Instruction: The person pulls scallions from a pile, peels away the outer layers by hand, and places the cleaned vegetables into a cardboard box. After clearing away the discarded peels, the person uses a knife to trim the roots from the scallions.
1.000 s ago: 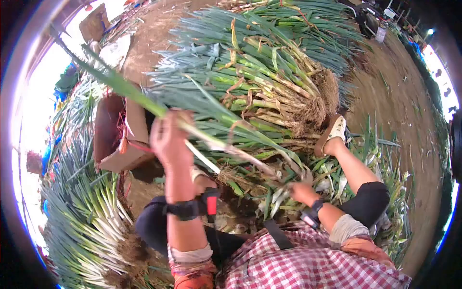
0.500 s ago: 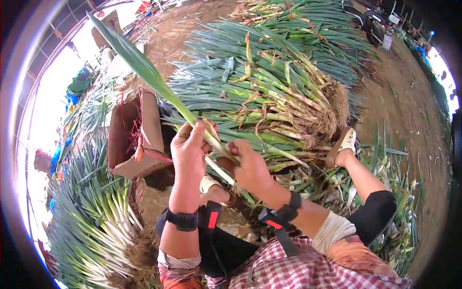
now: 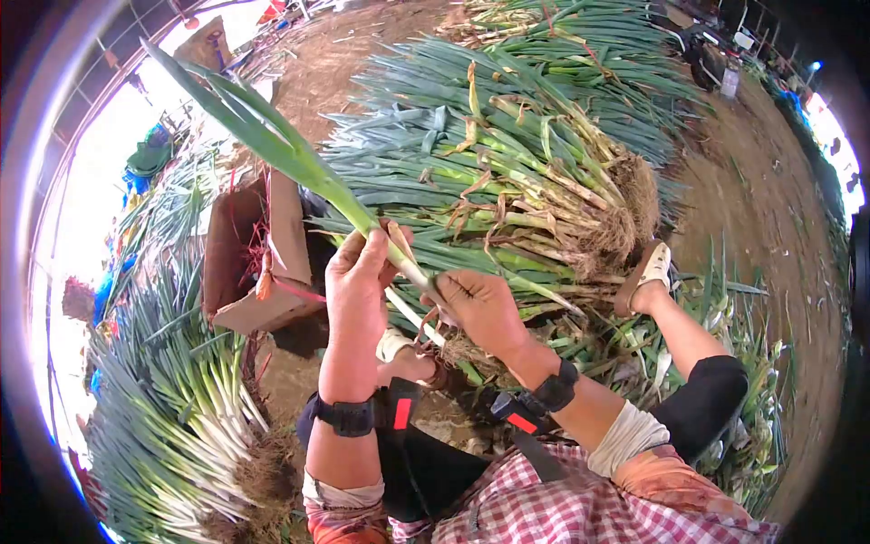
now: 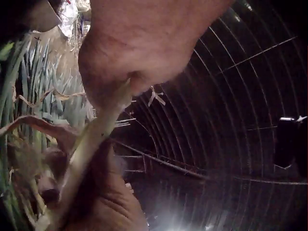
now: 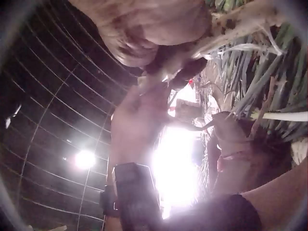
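In the head view, my left hand [image 3: 356, 281] grips a long green onion [image 3: 313, 168] around its pale stem, leaves pointing up and to the left. My right hand [image 3: 480, 313] pinches the same stalk lower down, by its root end. A dry, brownish strip of outer leaf hangs near the right fingers. Close up in the left wrist view, the pale stem [image 4: 94, 139] runs between the two hands. The right wrist view shows the right fingers curled over the stalk, its root end mostly hidden. Another white-stemmed onion [image 3: 412, 313] lies below the hands.
A large heap of untrimmed onions [image 3: 544, 181] with brown roots lies ahead. To the left stand an open cardboard box [image 3: 288, 218] holding red strings and a pile of white-stemmed onions [image 3: 204, 412]. Stripped leaves [image 3: 716, 363] litter the ground by the right foot [image 3: 654, 272].
The right hand has come from the leaf litter at lower right up to the stalk, and now pinches its lower end. The left hand has kept its hold on the onion.
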{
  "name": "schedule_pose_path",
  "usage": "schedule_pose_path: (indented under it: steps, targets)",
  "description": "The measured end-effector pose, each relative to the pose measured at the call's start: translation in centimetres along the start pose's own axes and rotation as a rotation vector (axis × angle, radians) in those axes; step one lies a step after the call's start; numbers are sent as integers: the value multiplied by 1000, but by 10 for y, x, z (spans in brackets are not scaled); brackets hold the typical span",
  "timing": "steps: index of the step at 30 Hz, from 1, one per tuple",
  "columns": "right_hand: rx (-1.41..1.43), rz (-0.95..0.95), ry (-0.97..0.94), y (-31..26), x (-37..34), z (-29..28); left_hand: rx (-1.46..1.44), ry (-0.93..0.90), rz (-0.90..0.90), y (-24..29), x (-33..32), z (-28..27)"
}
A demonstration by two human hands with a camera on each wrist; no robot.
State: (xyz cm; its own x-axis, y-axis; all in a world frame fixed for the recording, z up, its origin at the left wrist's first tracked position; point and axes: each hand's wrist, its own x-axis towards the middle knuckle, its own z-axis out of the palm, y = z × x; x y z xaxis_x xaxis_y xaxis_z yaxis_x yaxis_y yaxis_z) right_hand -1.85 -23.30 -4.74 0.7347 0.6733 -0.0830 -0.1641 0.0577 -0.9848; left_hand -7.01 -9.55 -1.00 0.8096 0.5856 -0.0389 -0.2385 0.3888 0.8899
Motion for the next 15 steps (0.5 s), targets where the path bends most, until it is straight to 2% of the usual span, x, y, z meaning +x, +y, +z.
schedule_pose_path:
  steps: [5, 7, 8, 9, 11, 12, 13, 15]
  targets:
    - [-150, 142, -7, -4, 6, -8, 80, -105, 89, 4, -3, 2]
    - [381, 325, -223, 11, 11, -14, 141, -68, 199, 2, -3, 2]
    - [430, 342, -262, 16, 13, -16, 2, -158, 147, -1, -4, 1]
    - [429, 350, -259, 26, 17, -18, -2, -155, 140, -1, -6, 4]
    - [19, 170, -166, 51, 24, -22, -289, -228, 122, 0, -11, 18]
    - [-480, -28, -36, 61, 26, -29, -247, -178, 155, 3, -13, 25]
    - [-479, -29, -38, 81, 28, -38, -246, -177, 156, 3, -11, 21]
    - [-976, -372, 89, 121, 21, -59, -237, -79, 205, 3, -5, 6]
